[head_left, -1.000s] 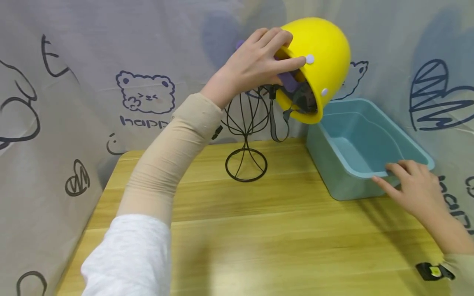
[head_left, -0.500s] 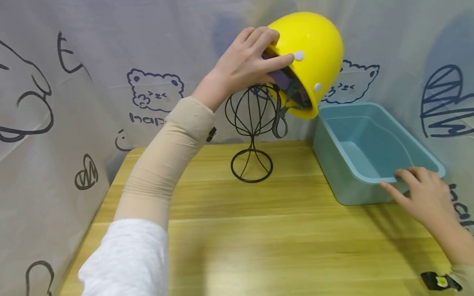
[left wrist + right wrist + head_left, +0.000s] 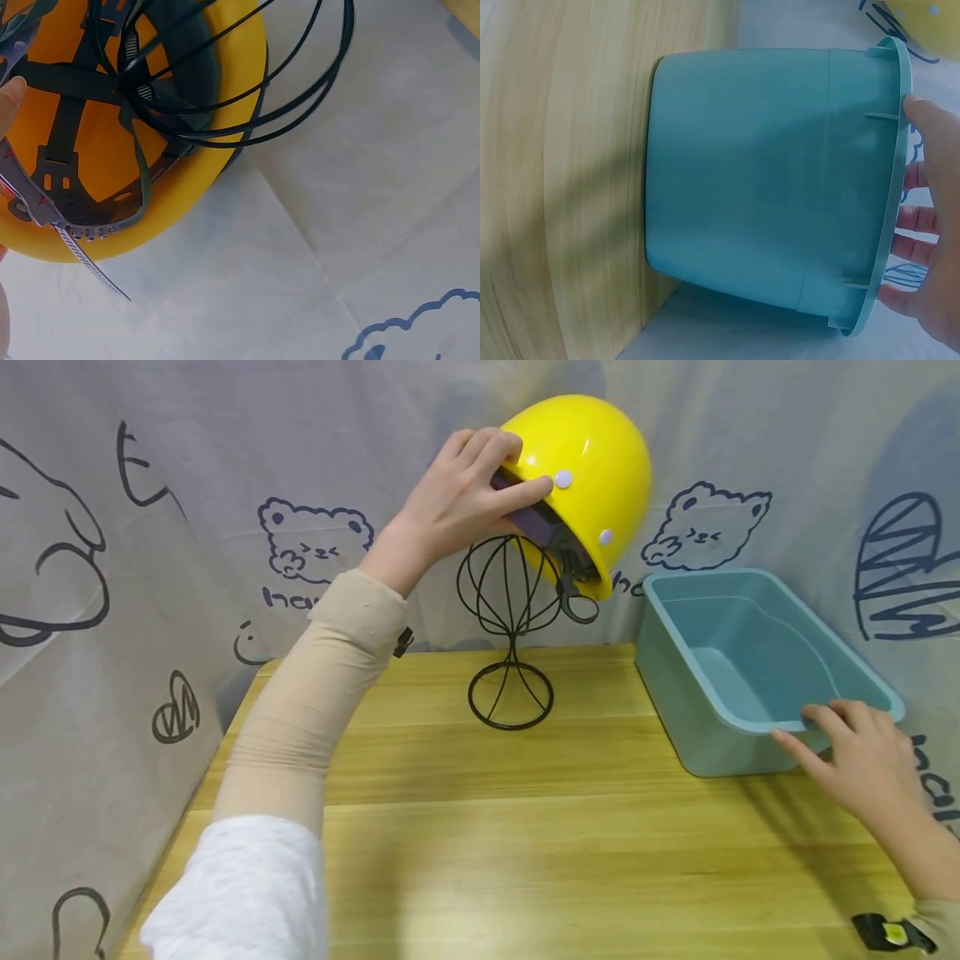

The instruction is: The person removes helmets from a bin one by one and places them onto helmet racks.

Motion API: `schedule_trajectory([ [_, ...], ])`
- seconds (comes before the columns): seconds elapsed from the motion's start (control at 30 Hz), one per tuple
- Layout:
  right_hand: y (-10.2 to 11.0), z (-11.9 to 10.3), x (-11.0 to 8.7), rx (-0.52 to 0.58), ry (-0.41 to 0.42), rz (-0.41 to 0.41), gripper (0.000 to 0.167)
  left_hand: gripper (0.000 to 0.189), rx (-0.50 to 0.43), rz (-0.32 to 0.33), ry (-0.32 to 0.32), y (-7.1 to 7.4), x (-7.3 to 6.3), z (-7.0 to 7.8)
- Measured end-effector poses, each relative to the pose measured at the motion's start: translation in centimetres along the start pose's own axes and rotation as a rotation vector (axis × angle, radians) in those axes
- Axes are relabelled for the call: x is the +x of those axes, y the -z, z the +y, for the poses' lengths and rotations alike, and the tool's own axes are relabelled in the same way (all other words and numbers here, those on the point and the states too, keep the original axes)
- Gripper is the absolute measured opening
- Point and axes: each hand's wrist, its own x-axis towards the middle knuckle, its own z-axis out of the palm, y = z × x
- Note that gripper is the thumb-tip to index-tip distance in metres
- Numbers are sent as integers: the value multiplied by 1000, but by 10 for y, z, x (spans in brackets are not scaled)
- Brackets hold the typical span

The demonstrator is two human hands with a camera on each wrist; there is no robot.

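My left hand (image 3: 465, 493) grips a yellow hard hat (image 3: 592, 468) by its rim, thumb outside and fingers curled over the edge. Tilted, with its hollow side facing left and down, the hat overlaps the top of a black wire stand (image 3: 512, 610) in the head view. Dark webbing and a grey-purple headband (image 3: 30, 191) show inside the shell in the left wrist view, where the stand's wires cross the opening. A chin strap loop (image 3: 579, 608) dangles below the rim. At the right, my right hand (image 3: 866, 760) holds the near rim of a blue-green plastic bin (image 3: 690, 693).
A wooden table (image 3: 525, 852) carries the stand and the bin. Pale cloth (image 3: 180, 460) with drawn bears and hearts hangs close behind and at both sides. The bin stands at the table's back right, its inside bare.
The hard hat has moved left in my left hand, from beside the wire stand to over its top. My right hand stays on the bin's rim. The head view has shifted slightly.
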Motion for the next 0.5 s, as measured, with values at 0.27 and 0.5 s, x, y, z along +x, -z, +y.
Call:
schedule_trajectory([
  [0.27, 0, 1, -2, 0, 8, 23, 57, 38, 30, 25, 11, -3, -14, 2],
  [0.5, -2, 0, -1, 16, 5, 13, 58, 39, 12, 21, 45, -10, -30, 5],
])
